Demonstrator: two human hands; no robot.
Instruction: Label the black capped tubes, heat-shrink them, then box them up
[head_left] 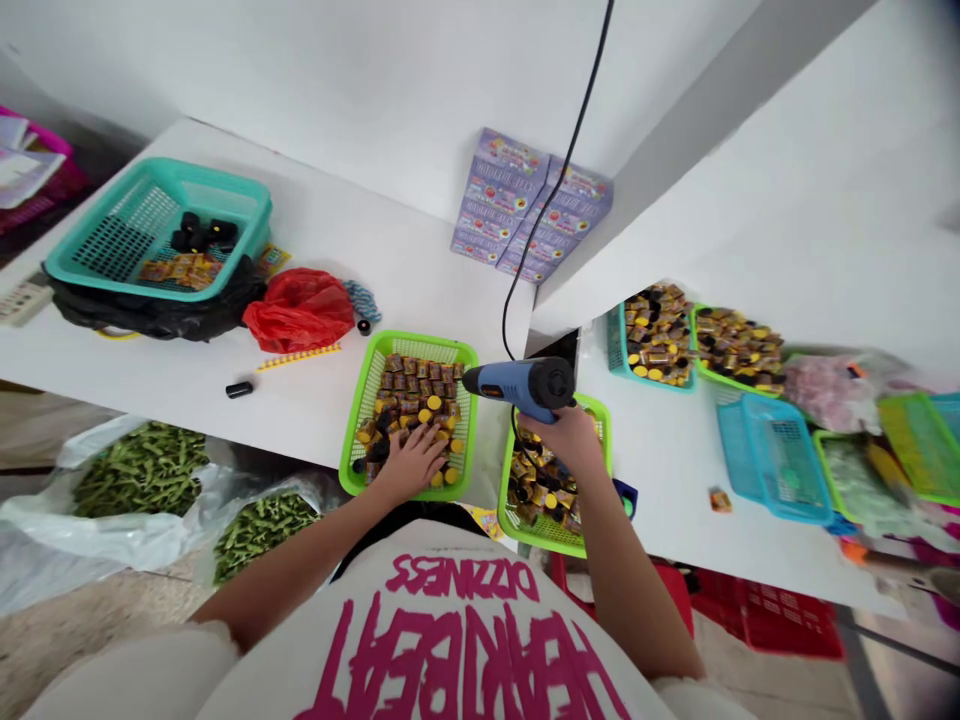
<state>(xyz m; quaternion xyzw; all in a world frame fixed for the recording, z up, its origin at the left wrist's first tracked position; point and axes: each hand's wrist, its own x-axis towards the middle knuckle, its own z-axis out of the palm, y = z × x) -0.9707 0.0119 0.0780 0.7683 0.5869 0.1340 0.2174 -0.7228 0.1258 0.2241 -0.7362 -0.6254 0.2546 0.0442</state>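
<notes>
My right hand (566, 440) grips a blue and black heat gun (517, 385) by its handle, its nozzle pointing left over a green basket (360, 410). That basket holds several small bottles (416, 385) with brown labels and yellow caps. My left hand (412, 460) rests flat on the bottles at the basket's near end, fingers spread. A second green basket (600, 410) of the same bottles sits under my right hand. The gun's black cord (555, 190) runs up and away.
A teal basket (247, 200) with black caps sits far left on a black bag, beside a red plastic bag (300, 310). Purple boxes (517, 205) lean on the wall. More baskets of bottles (660, 335) and empty trays stand right. Bags of green items (139, 470) lie below left.
</notes>
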